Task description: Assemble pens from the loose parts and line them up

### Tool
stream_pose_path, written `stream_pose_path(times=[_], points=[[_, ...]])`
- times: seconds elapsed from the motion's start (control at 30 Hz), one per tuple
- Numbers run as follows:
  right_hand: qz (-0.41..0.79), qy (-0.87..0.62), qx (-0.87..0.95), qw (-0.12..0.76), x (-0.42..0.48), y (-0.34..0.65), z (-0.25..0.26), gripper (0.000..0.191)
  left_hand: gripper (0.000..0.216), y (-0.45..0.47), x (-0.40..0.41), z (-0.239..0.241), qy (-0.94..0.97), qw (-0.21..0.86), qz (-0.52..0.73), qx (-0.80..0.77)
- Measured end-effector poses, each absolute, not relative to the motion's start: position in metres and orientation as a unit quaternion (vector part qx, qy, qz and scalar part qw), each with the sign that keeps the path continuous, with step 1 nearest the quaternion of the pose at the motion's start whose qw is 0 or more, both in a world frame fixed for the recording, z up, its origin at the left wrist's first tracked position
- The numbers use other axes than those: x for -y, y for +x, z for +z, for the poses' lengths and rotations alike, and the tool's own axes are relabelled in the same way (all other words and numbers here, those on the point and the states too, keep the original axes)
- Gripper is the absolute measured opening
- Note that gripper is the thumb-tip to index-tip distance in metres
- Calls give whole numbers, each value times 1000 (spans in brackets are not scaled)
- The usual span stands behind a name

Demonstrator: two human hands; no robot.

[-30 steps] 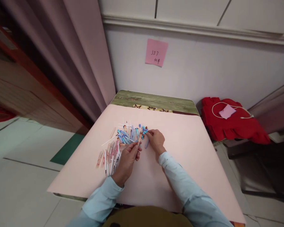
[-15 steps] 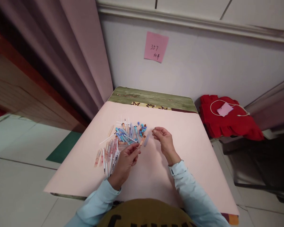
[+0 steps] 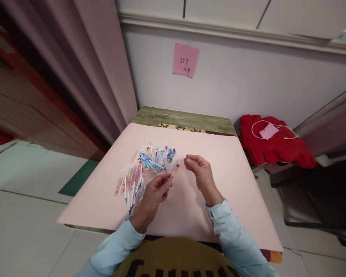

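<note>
Fingers (image 3: 162, 178) of your left hand (image 3: 151, 195) close around the near end of a tan barrel (image 3: 174, 171), its brown tip slanting toward the surface's (image 3: 233, 192) far edge. Since a second ago, your right hand (image 3: 204, 176) has drawn away from the small loose pieces (image 3: 170, 155) toward the right edge, thumb and index pinching a brown piece (image 3: 185, 161). Both hands are therefore loaded; piece sits apart, right of the barrel tip.

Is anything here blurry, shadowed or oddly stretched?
Head view: soft shadows lie on the pale pink paper sheet near the bare right hand; head view: the brown wooden panel at left looks blurred and stretched; head view: numerals on the square pink paper note read clearly.
</note>
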State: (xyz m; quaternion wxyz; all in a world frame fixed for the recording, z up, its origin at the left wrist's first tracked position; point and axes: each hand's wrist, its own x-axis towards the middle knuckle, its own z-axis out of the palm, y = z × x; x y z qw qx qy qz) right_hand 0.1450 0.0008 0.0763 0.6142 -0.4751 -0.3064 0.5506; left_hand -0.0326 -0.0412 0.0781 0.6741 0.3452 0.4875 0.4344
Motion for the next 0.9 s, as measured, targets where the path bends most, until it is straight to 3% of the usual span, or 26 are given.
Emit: stream_pose_path(times=[0.9], points=[[561, -459, 330, 605, 12, 149, 89, 29, 31, -21, 52, 86, 352, 700, 419, -459]])
